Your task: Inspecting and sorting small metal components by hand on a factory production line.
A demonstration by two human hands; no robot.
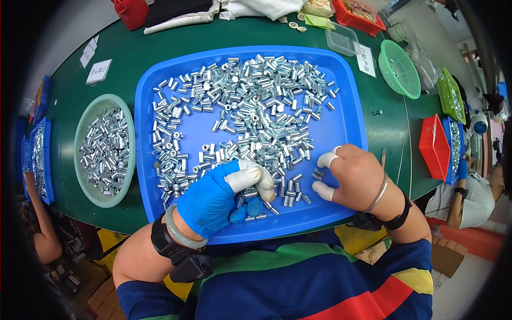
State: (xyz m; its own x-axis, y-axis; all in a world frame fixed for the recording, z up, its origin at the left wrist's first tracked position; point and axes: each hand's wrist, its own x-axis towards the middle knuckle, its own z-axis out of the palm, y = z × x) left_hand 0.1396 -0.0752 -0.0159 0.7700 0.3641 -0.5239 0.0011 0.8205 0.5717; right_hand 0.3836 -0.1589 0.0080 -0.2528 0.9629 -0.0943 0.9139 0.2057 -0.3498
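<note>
A large blue tray (356,106) holds a heap of short shiny metal sleeves (266,80), some with holes showing in their ends. Over the tray's near part, my left hand (216,192) wears a blue glove with white finger covers. Its thumb and fingers are curled together, hiding whatever may be between them. Sleeves lie beneath and around it. My right hand (354,178), with white covers on thumb and forefinger, is at the tray's near right. Those two fingertips are apart, beside a couple of sleeves (318,174) on the tray floor.
Left of the tray stands a pale green basket (130,160) of sleeves. A green basket (413,88), a clear plastic box (343,38) and a red bin (434,146) are on the right. One loose sleeve (377,112) lies on the green table (386,136). Other people sit at both sides.
</note>
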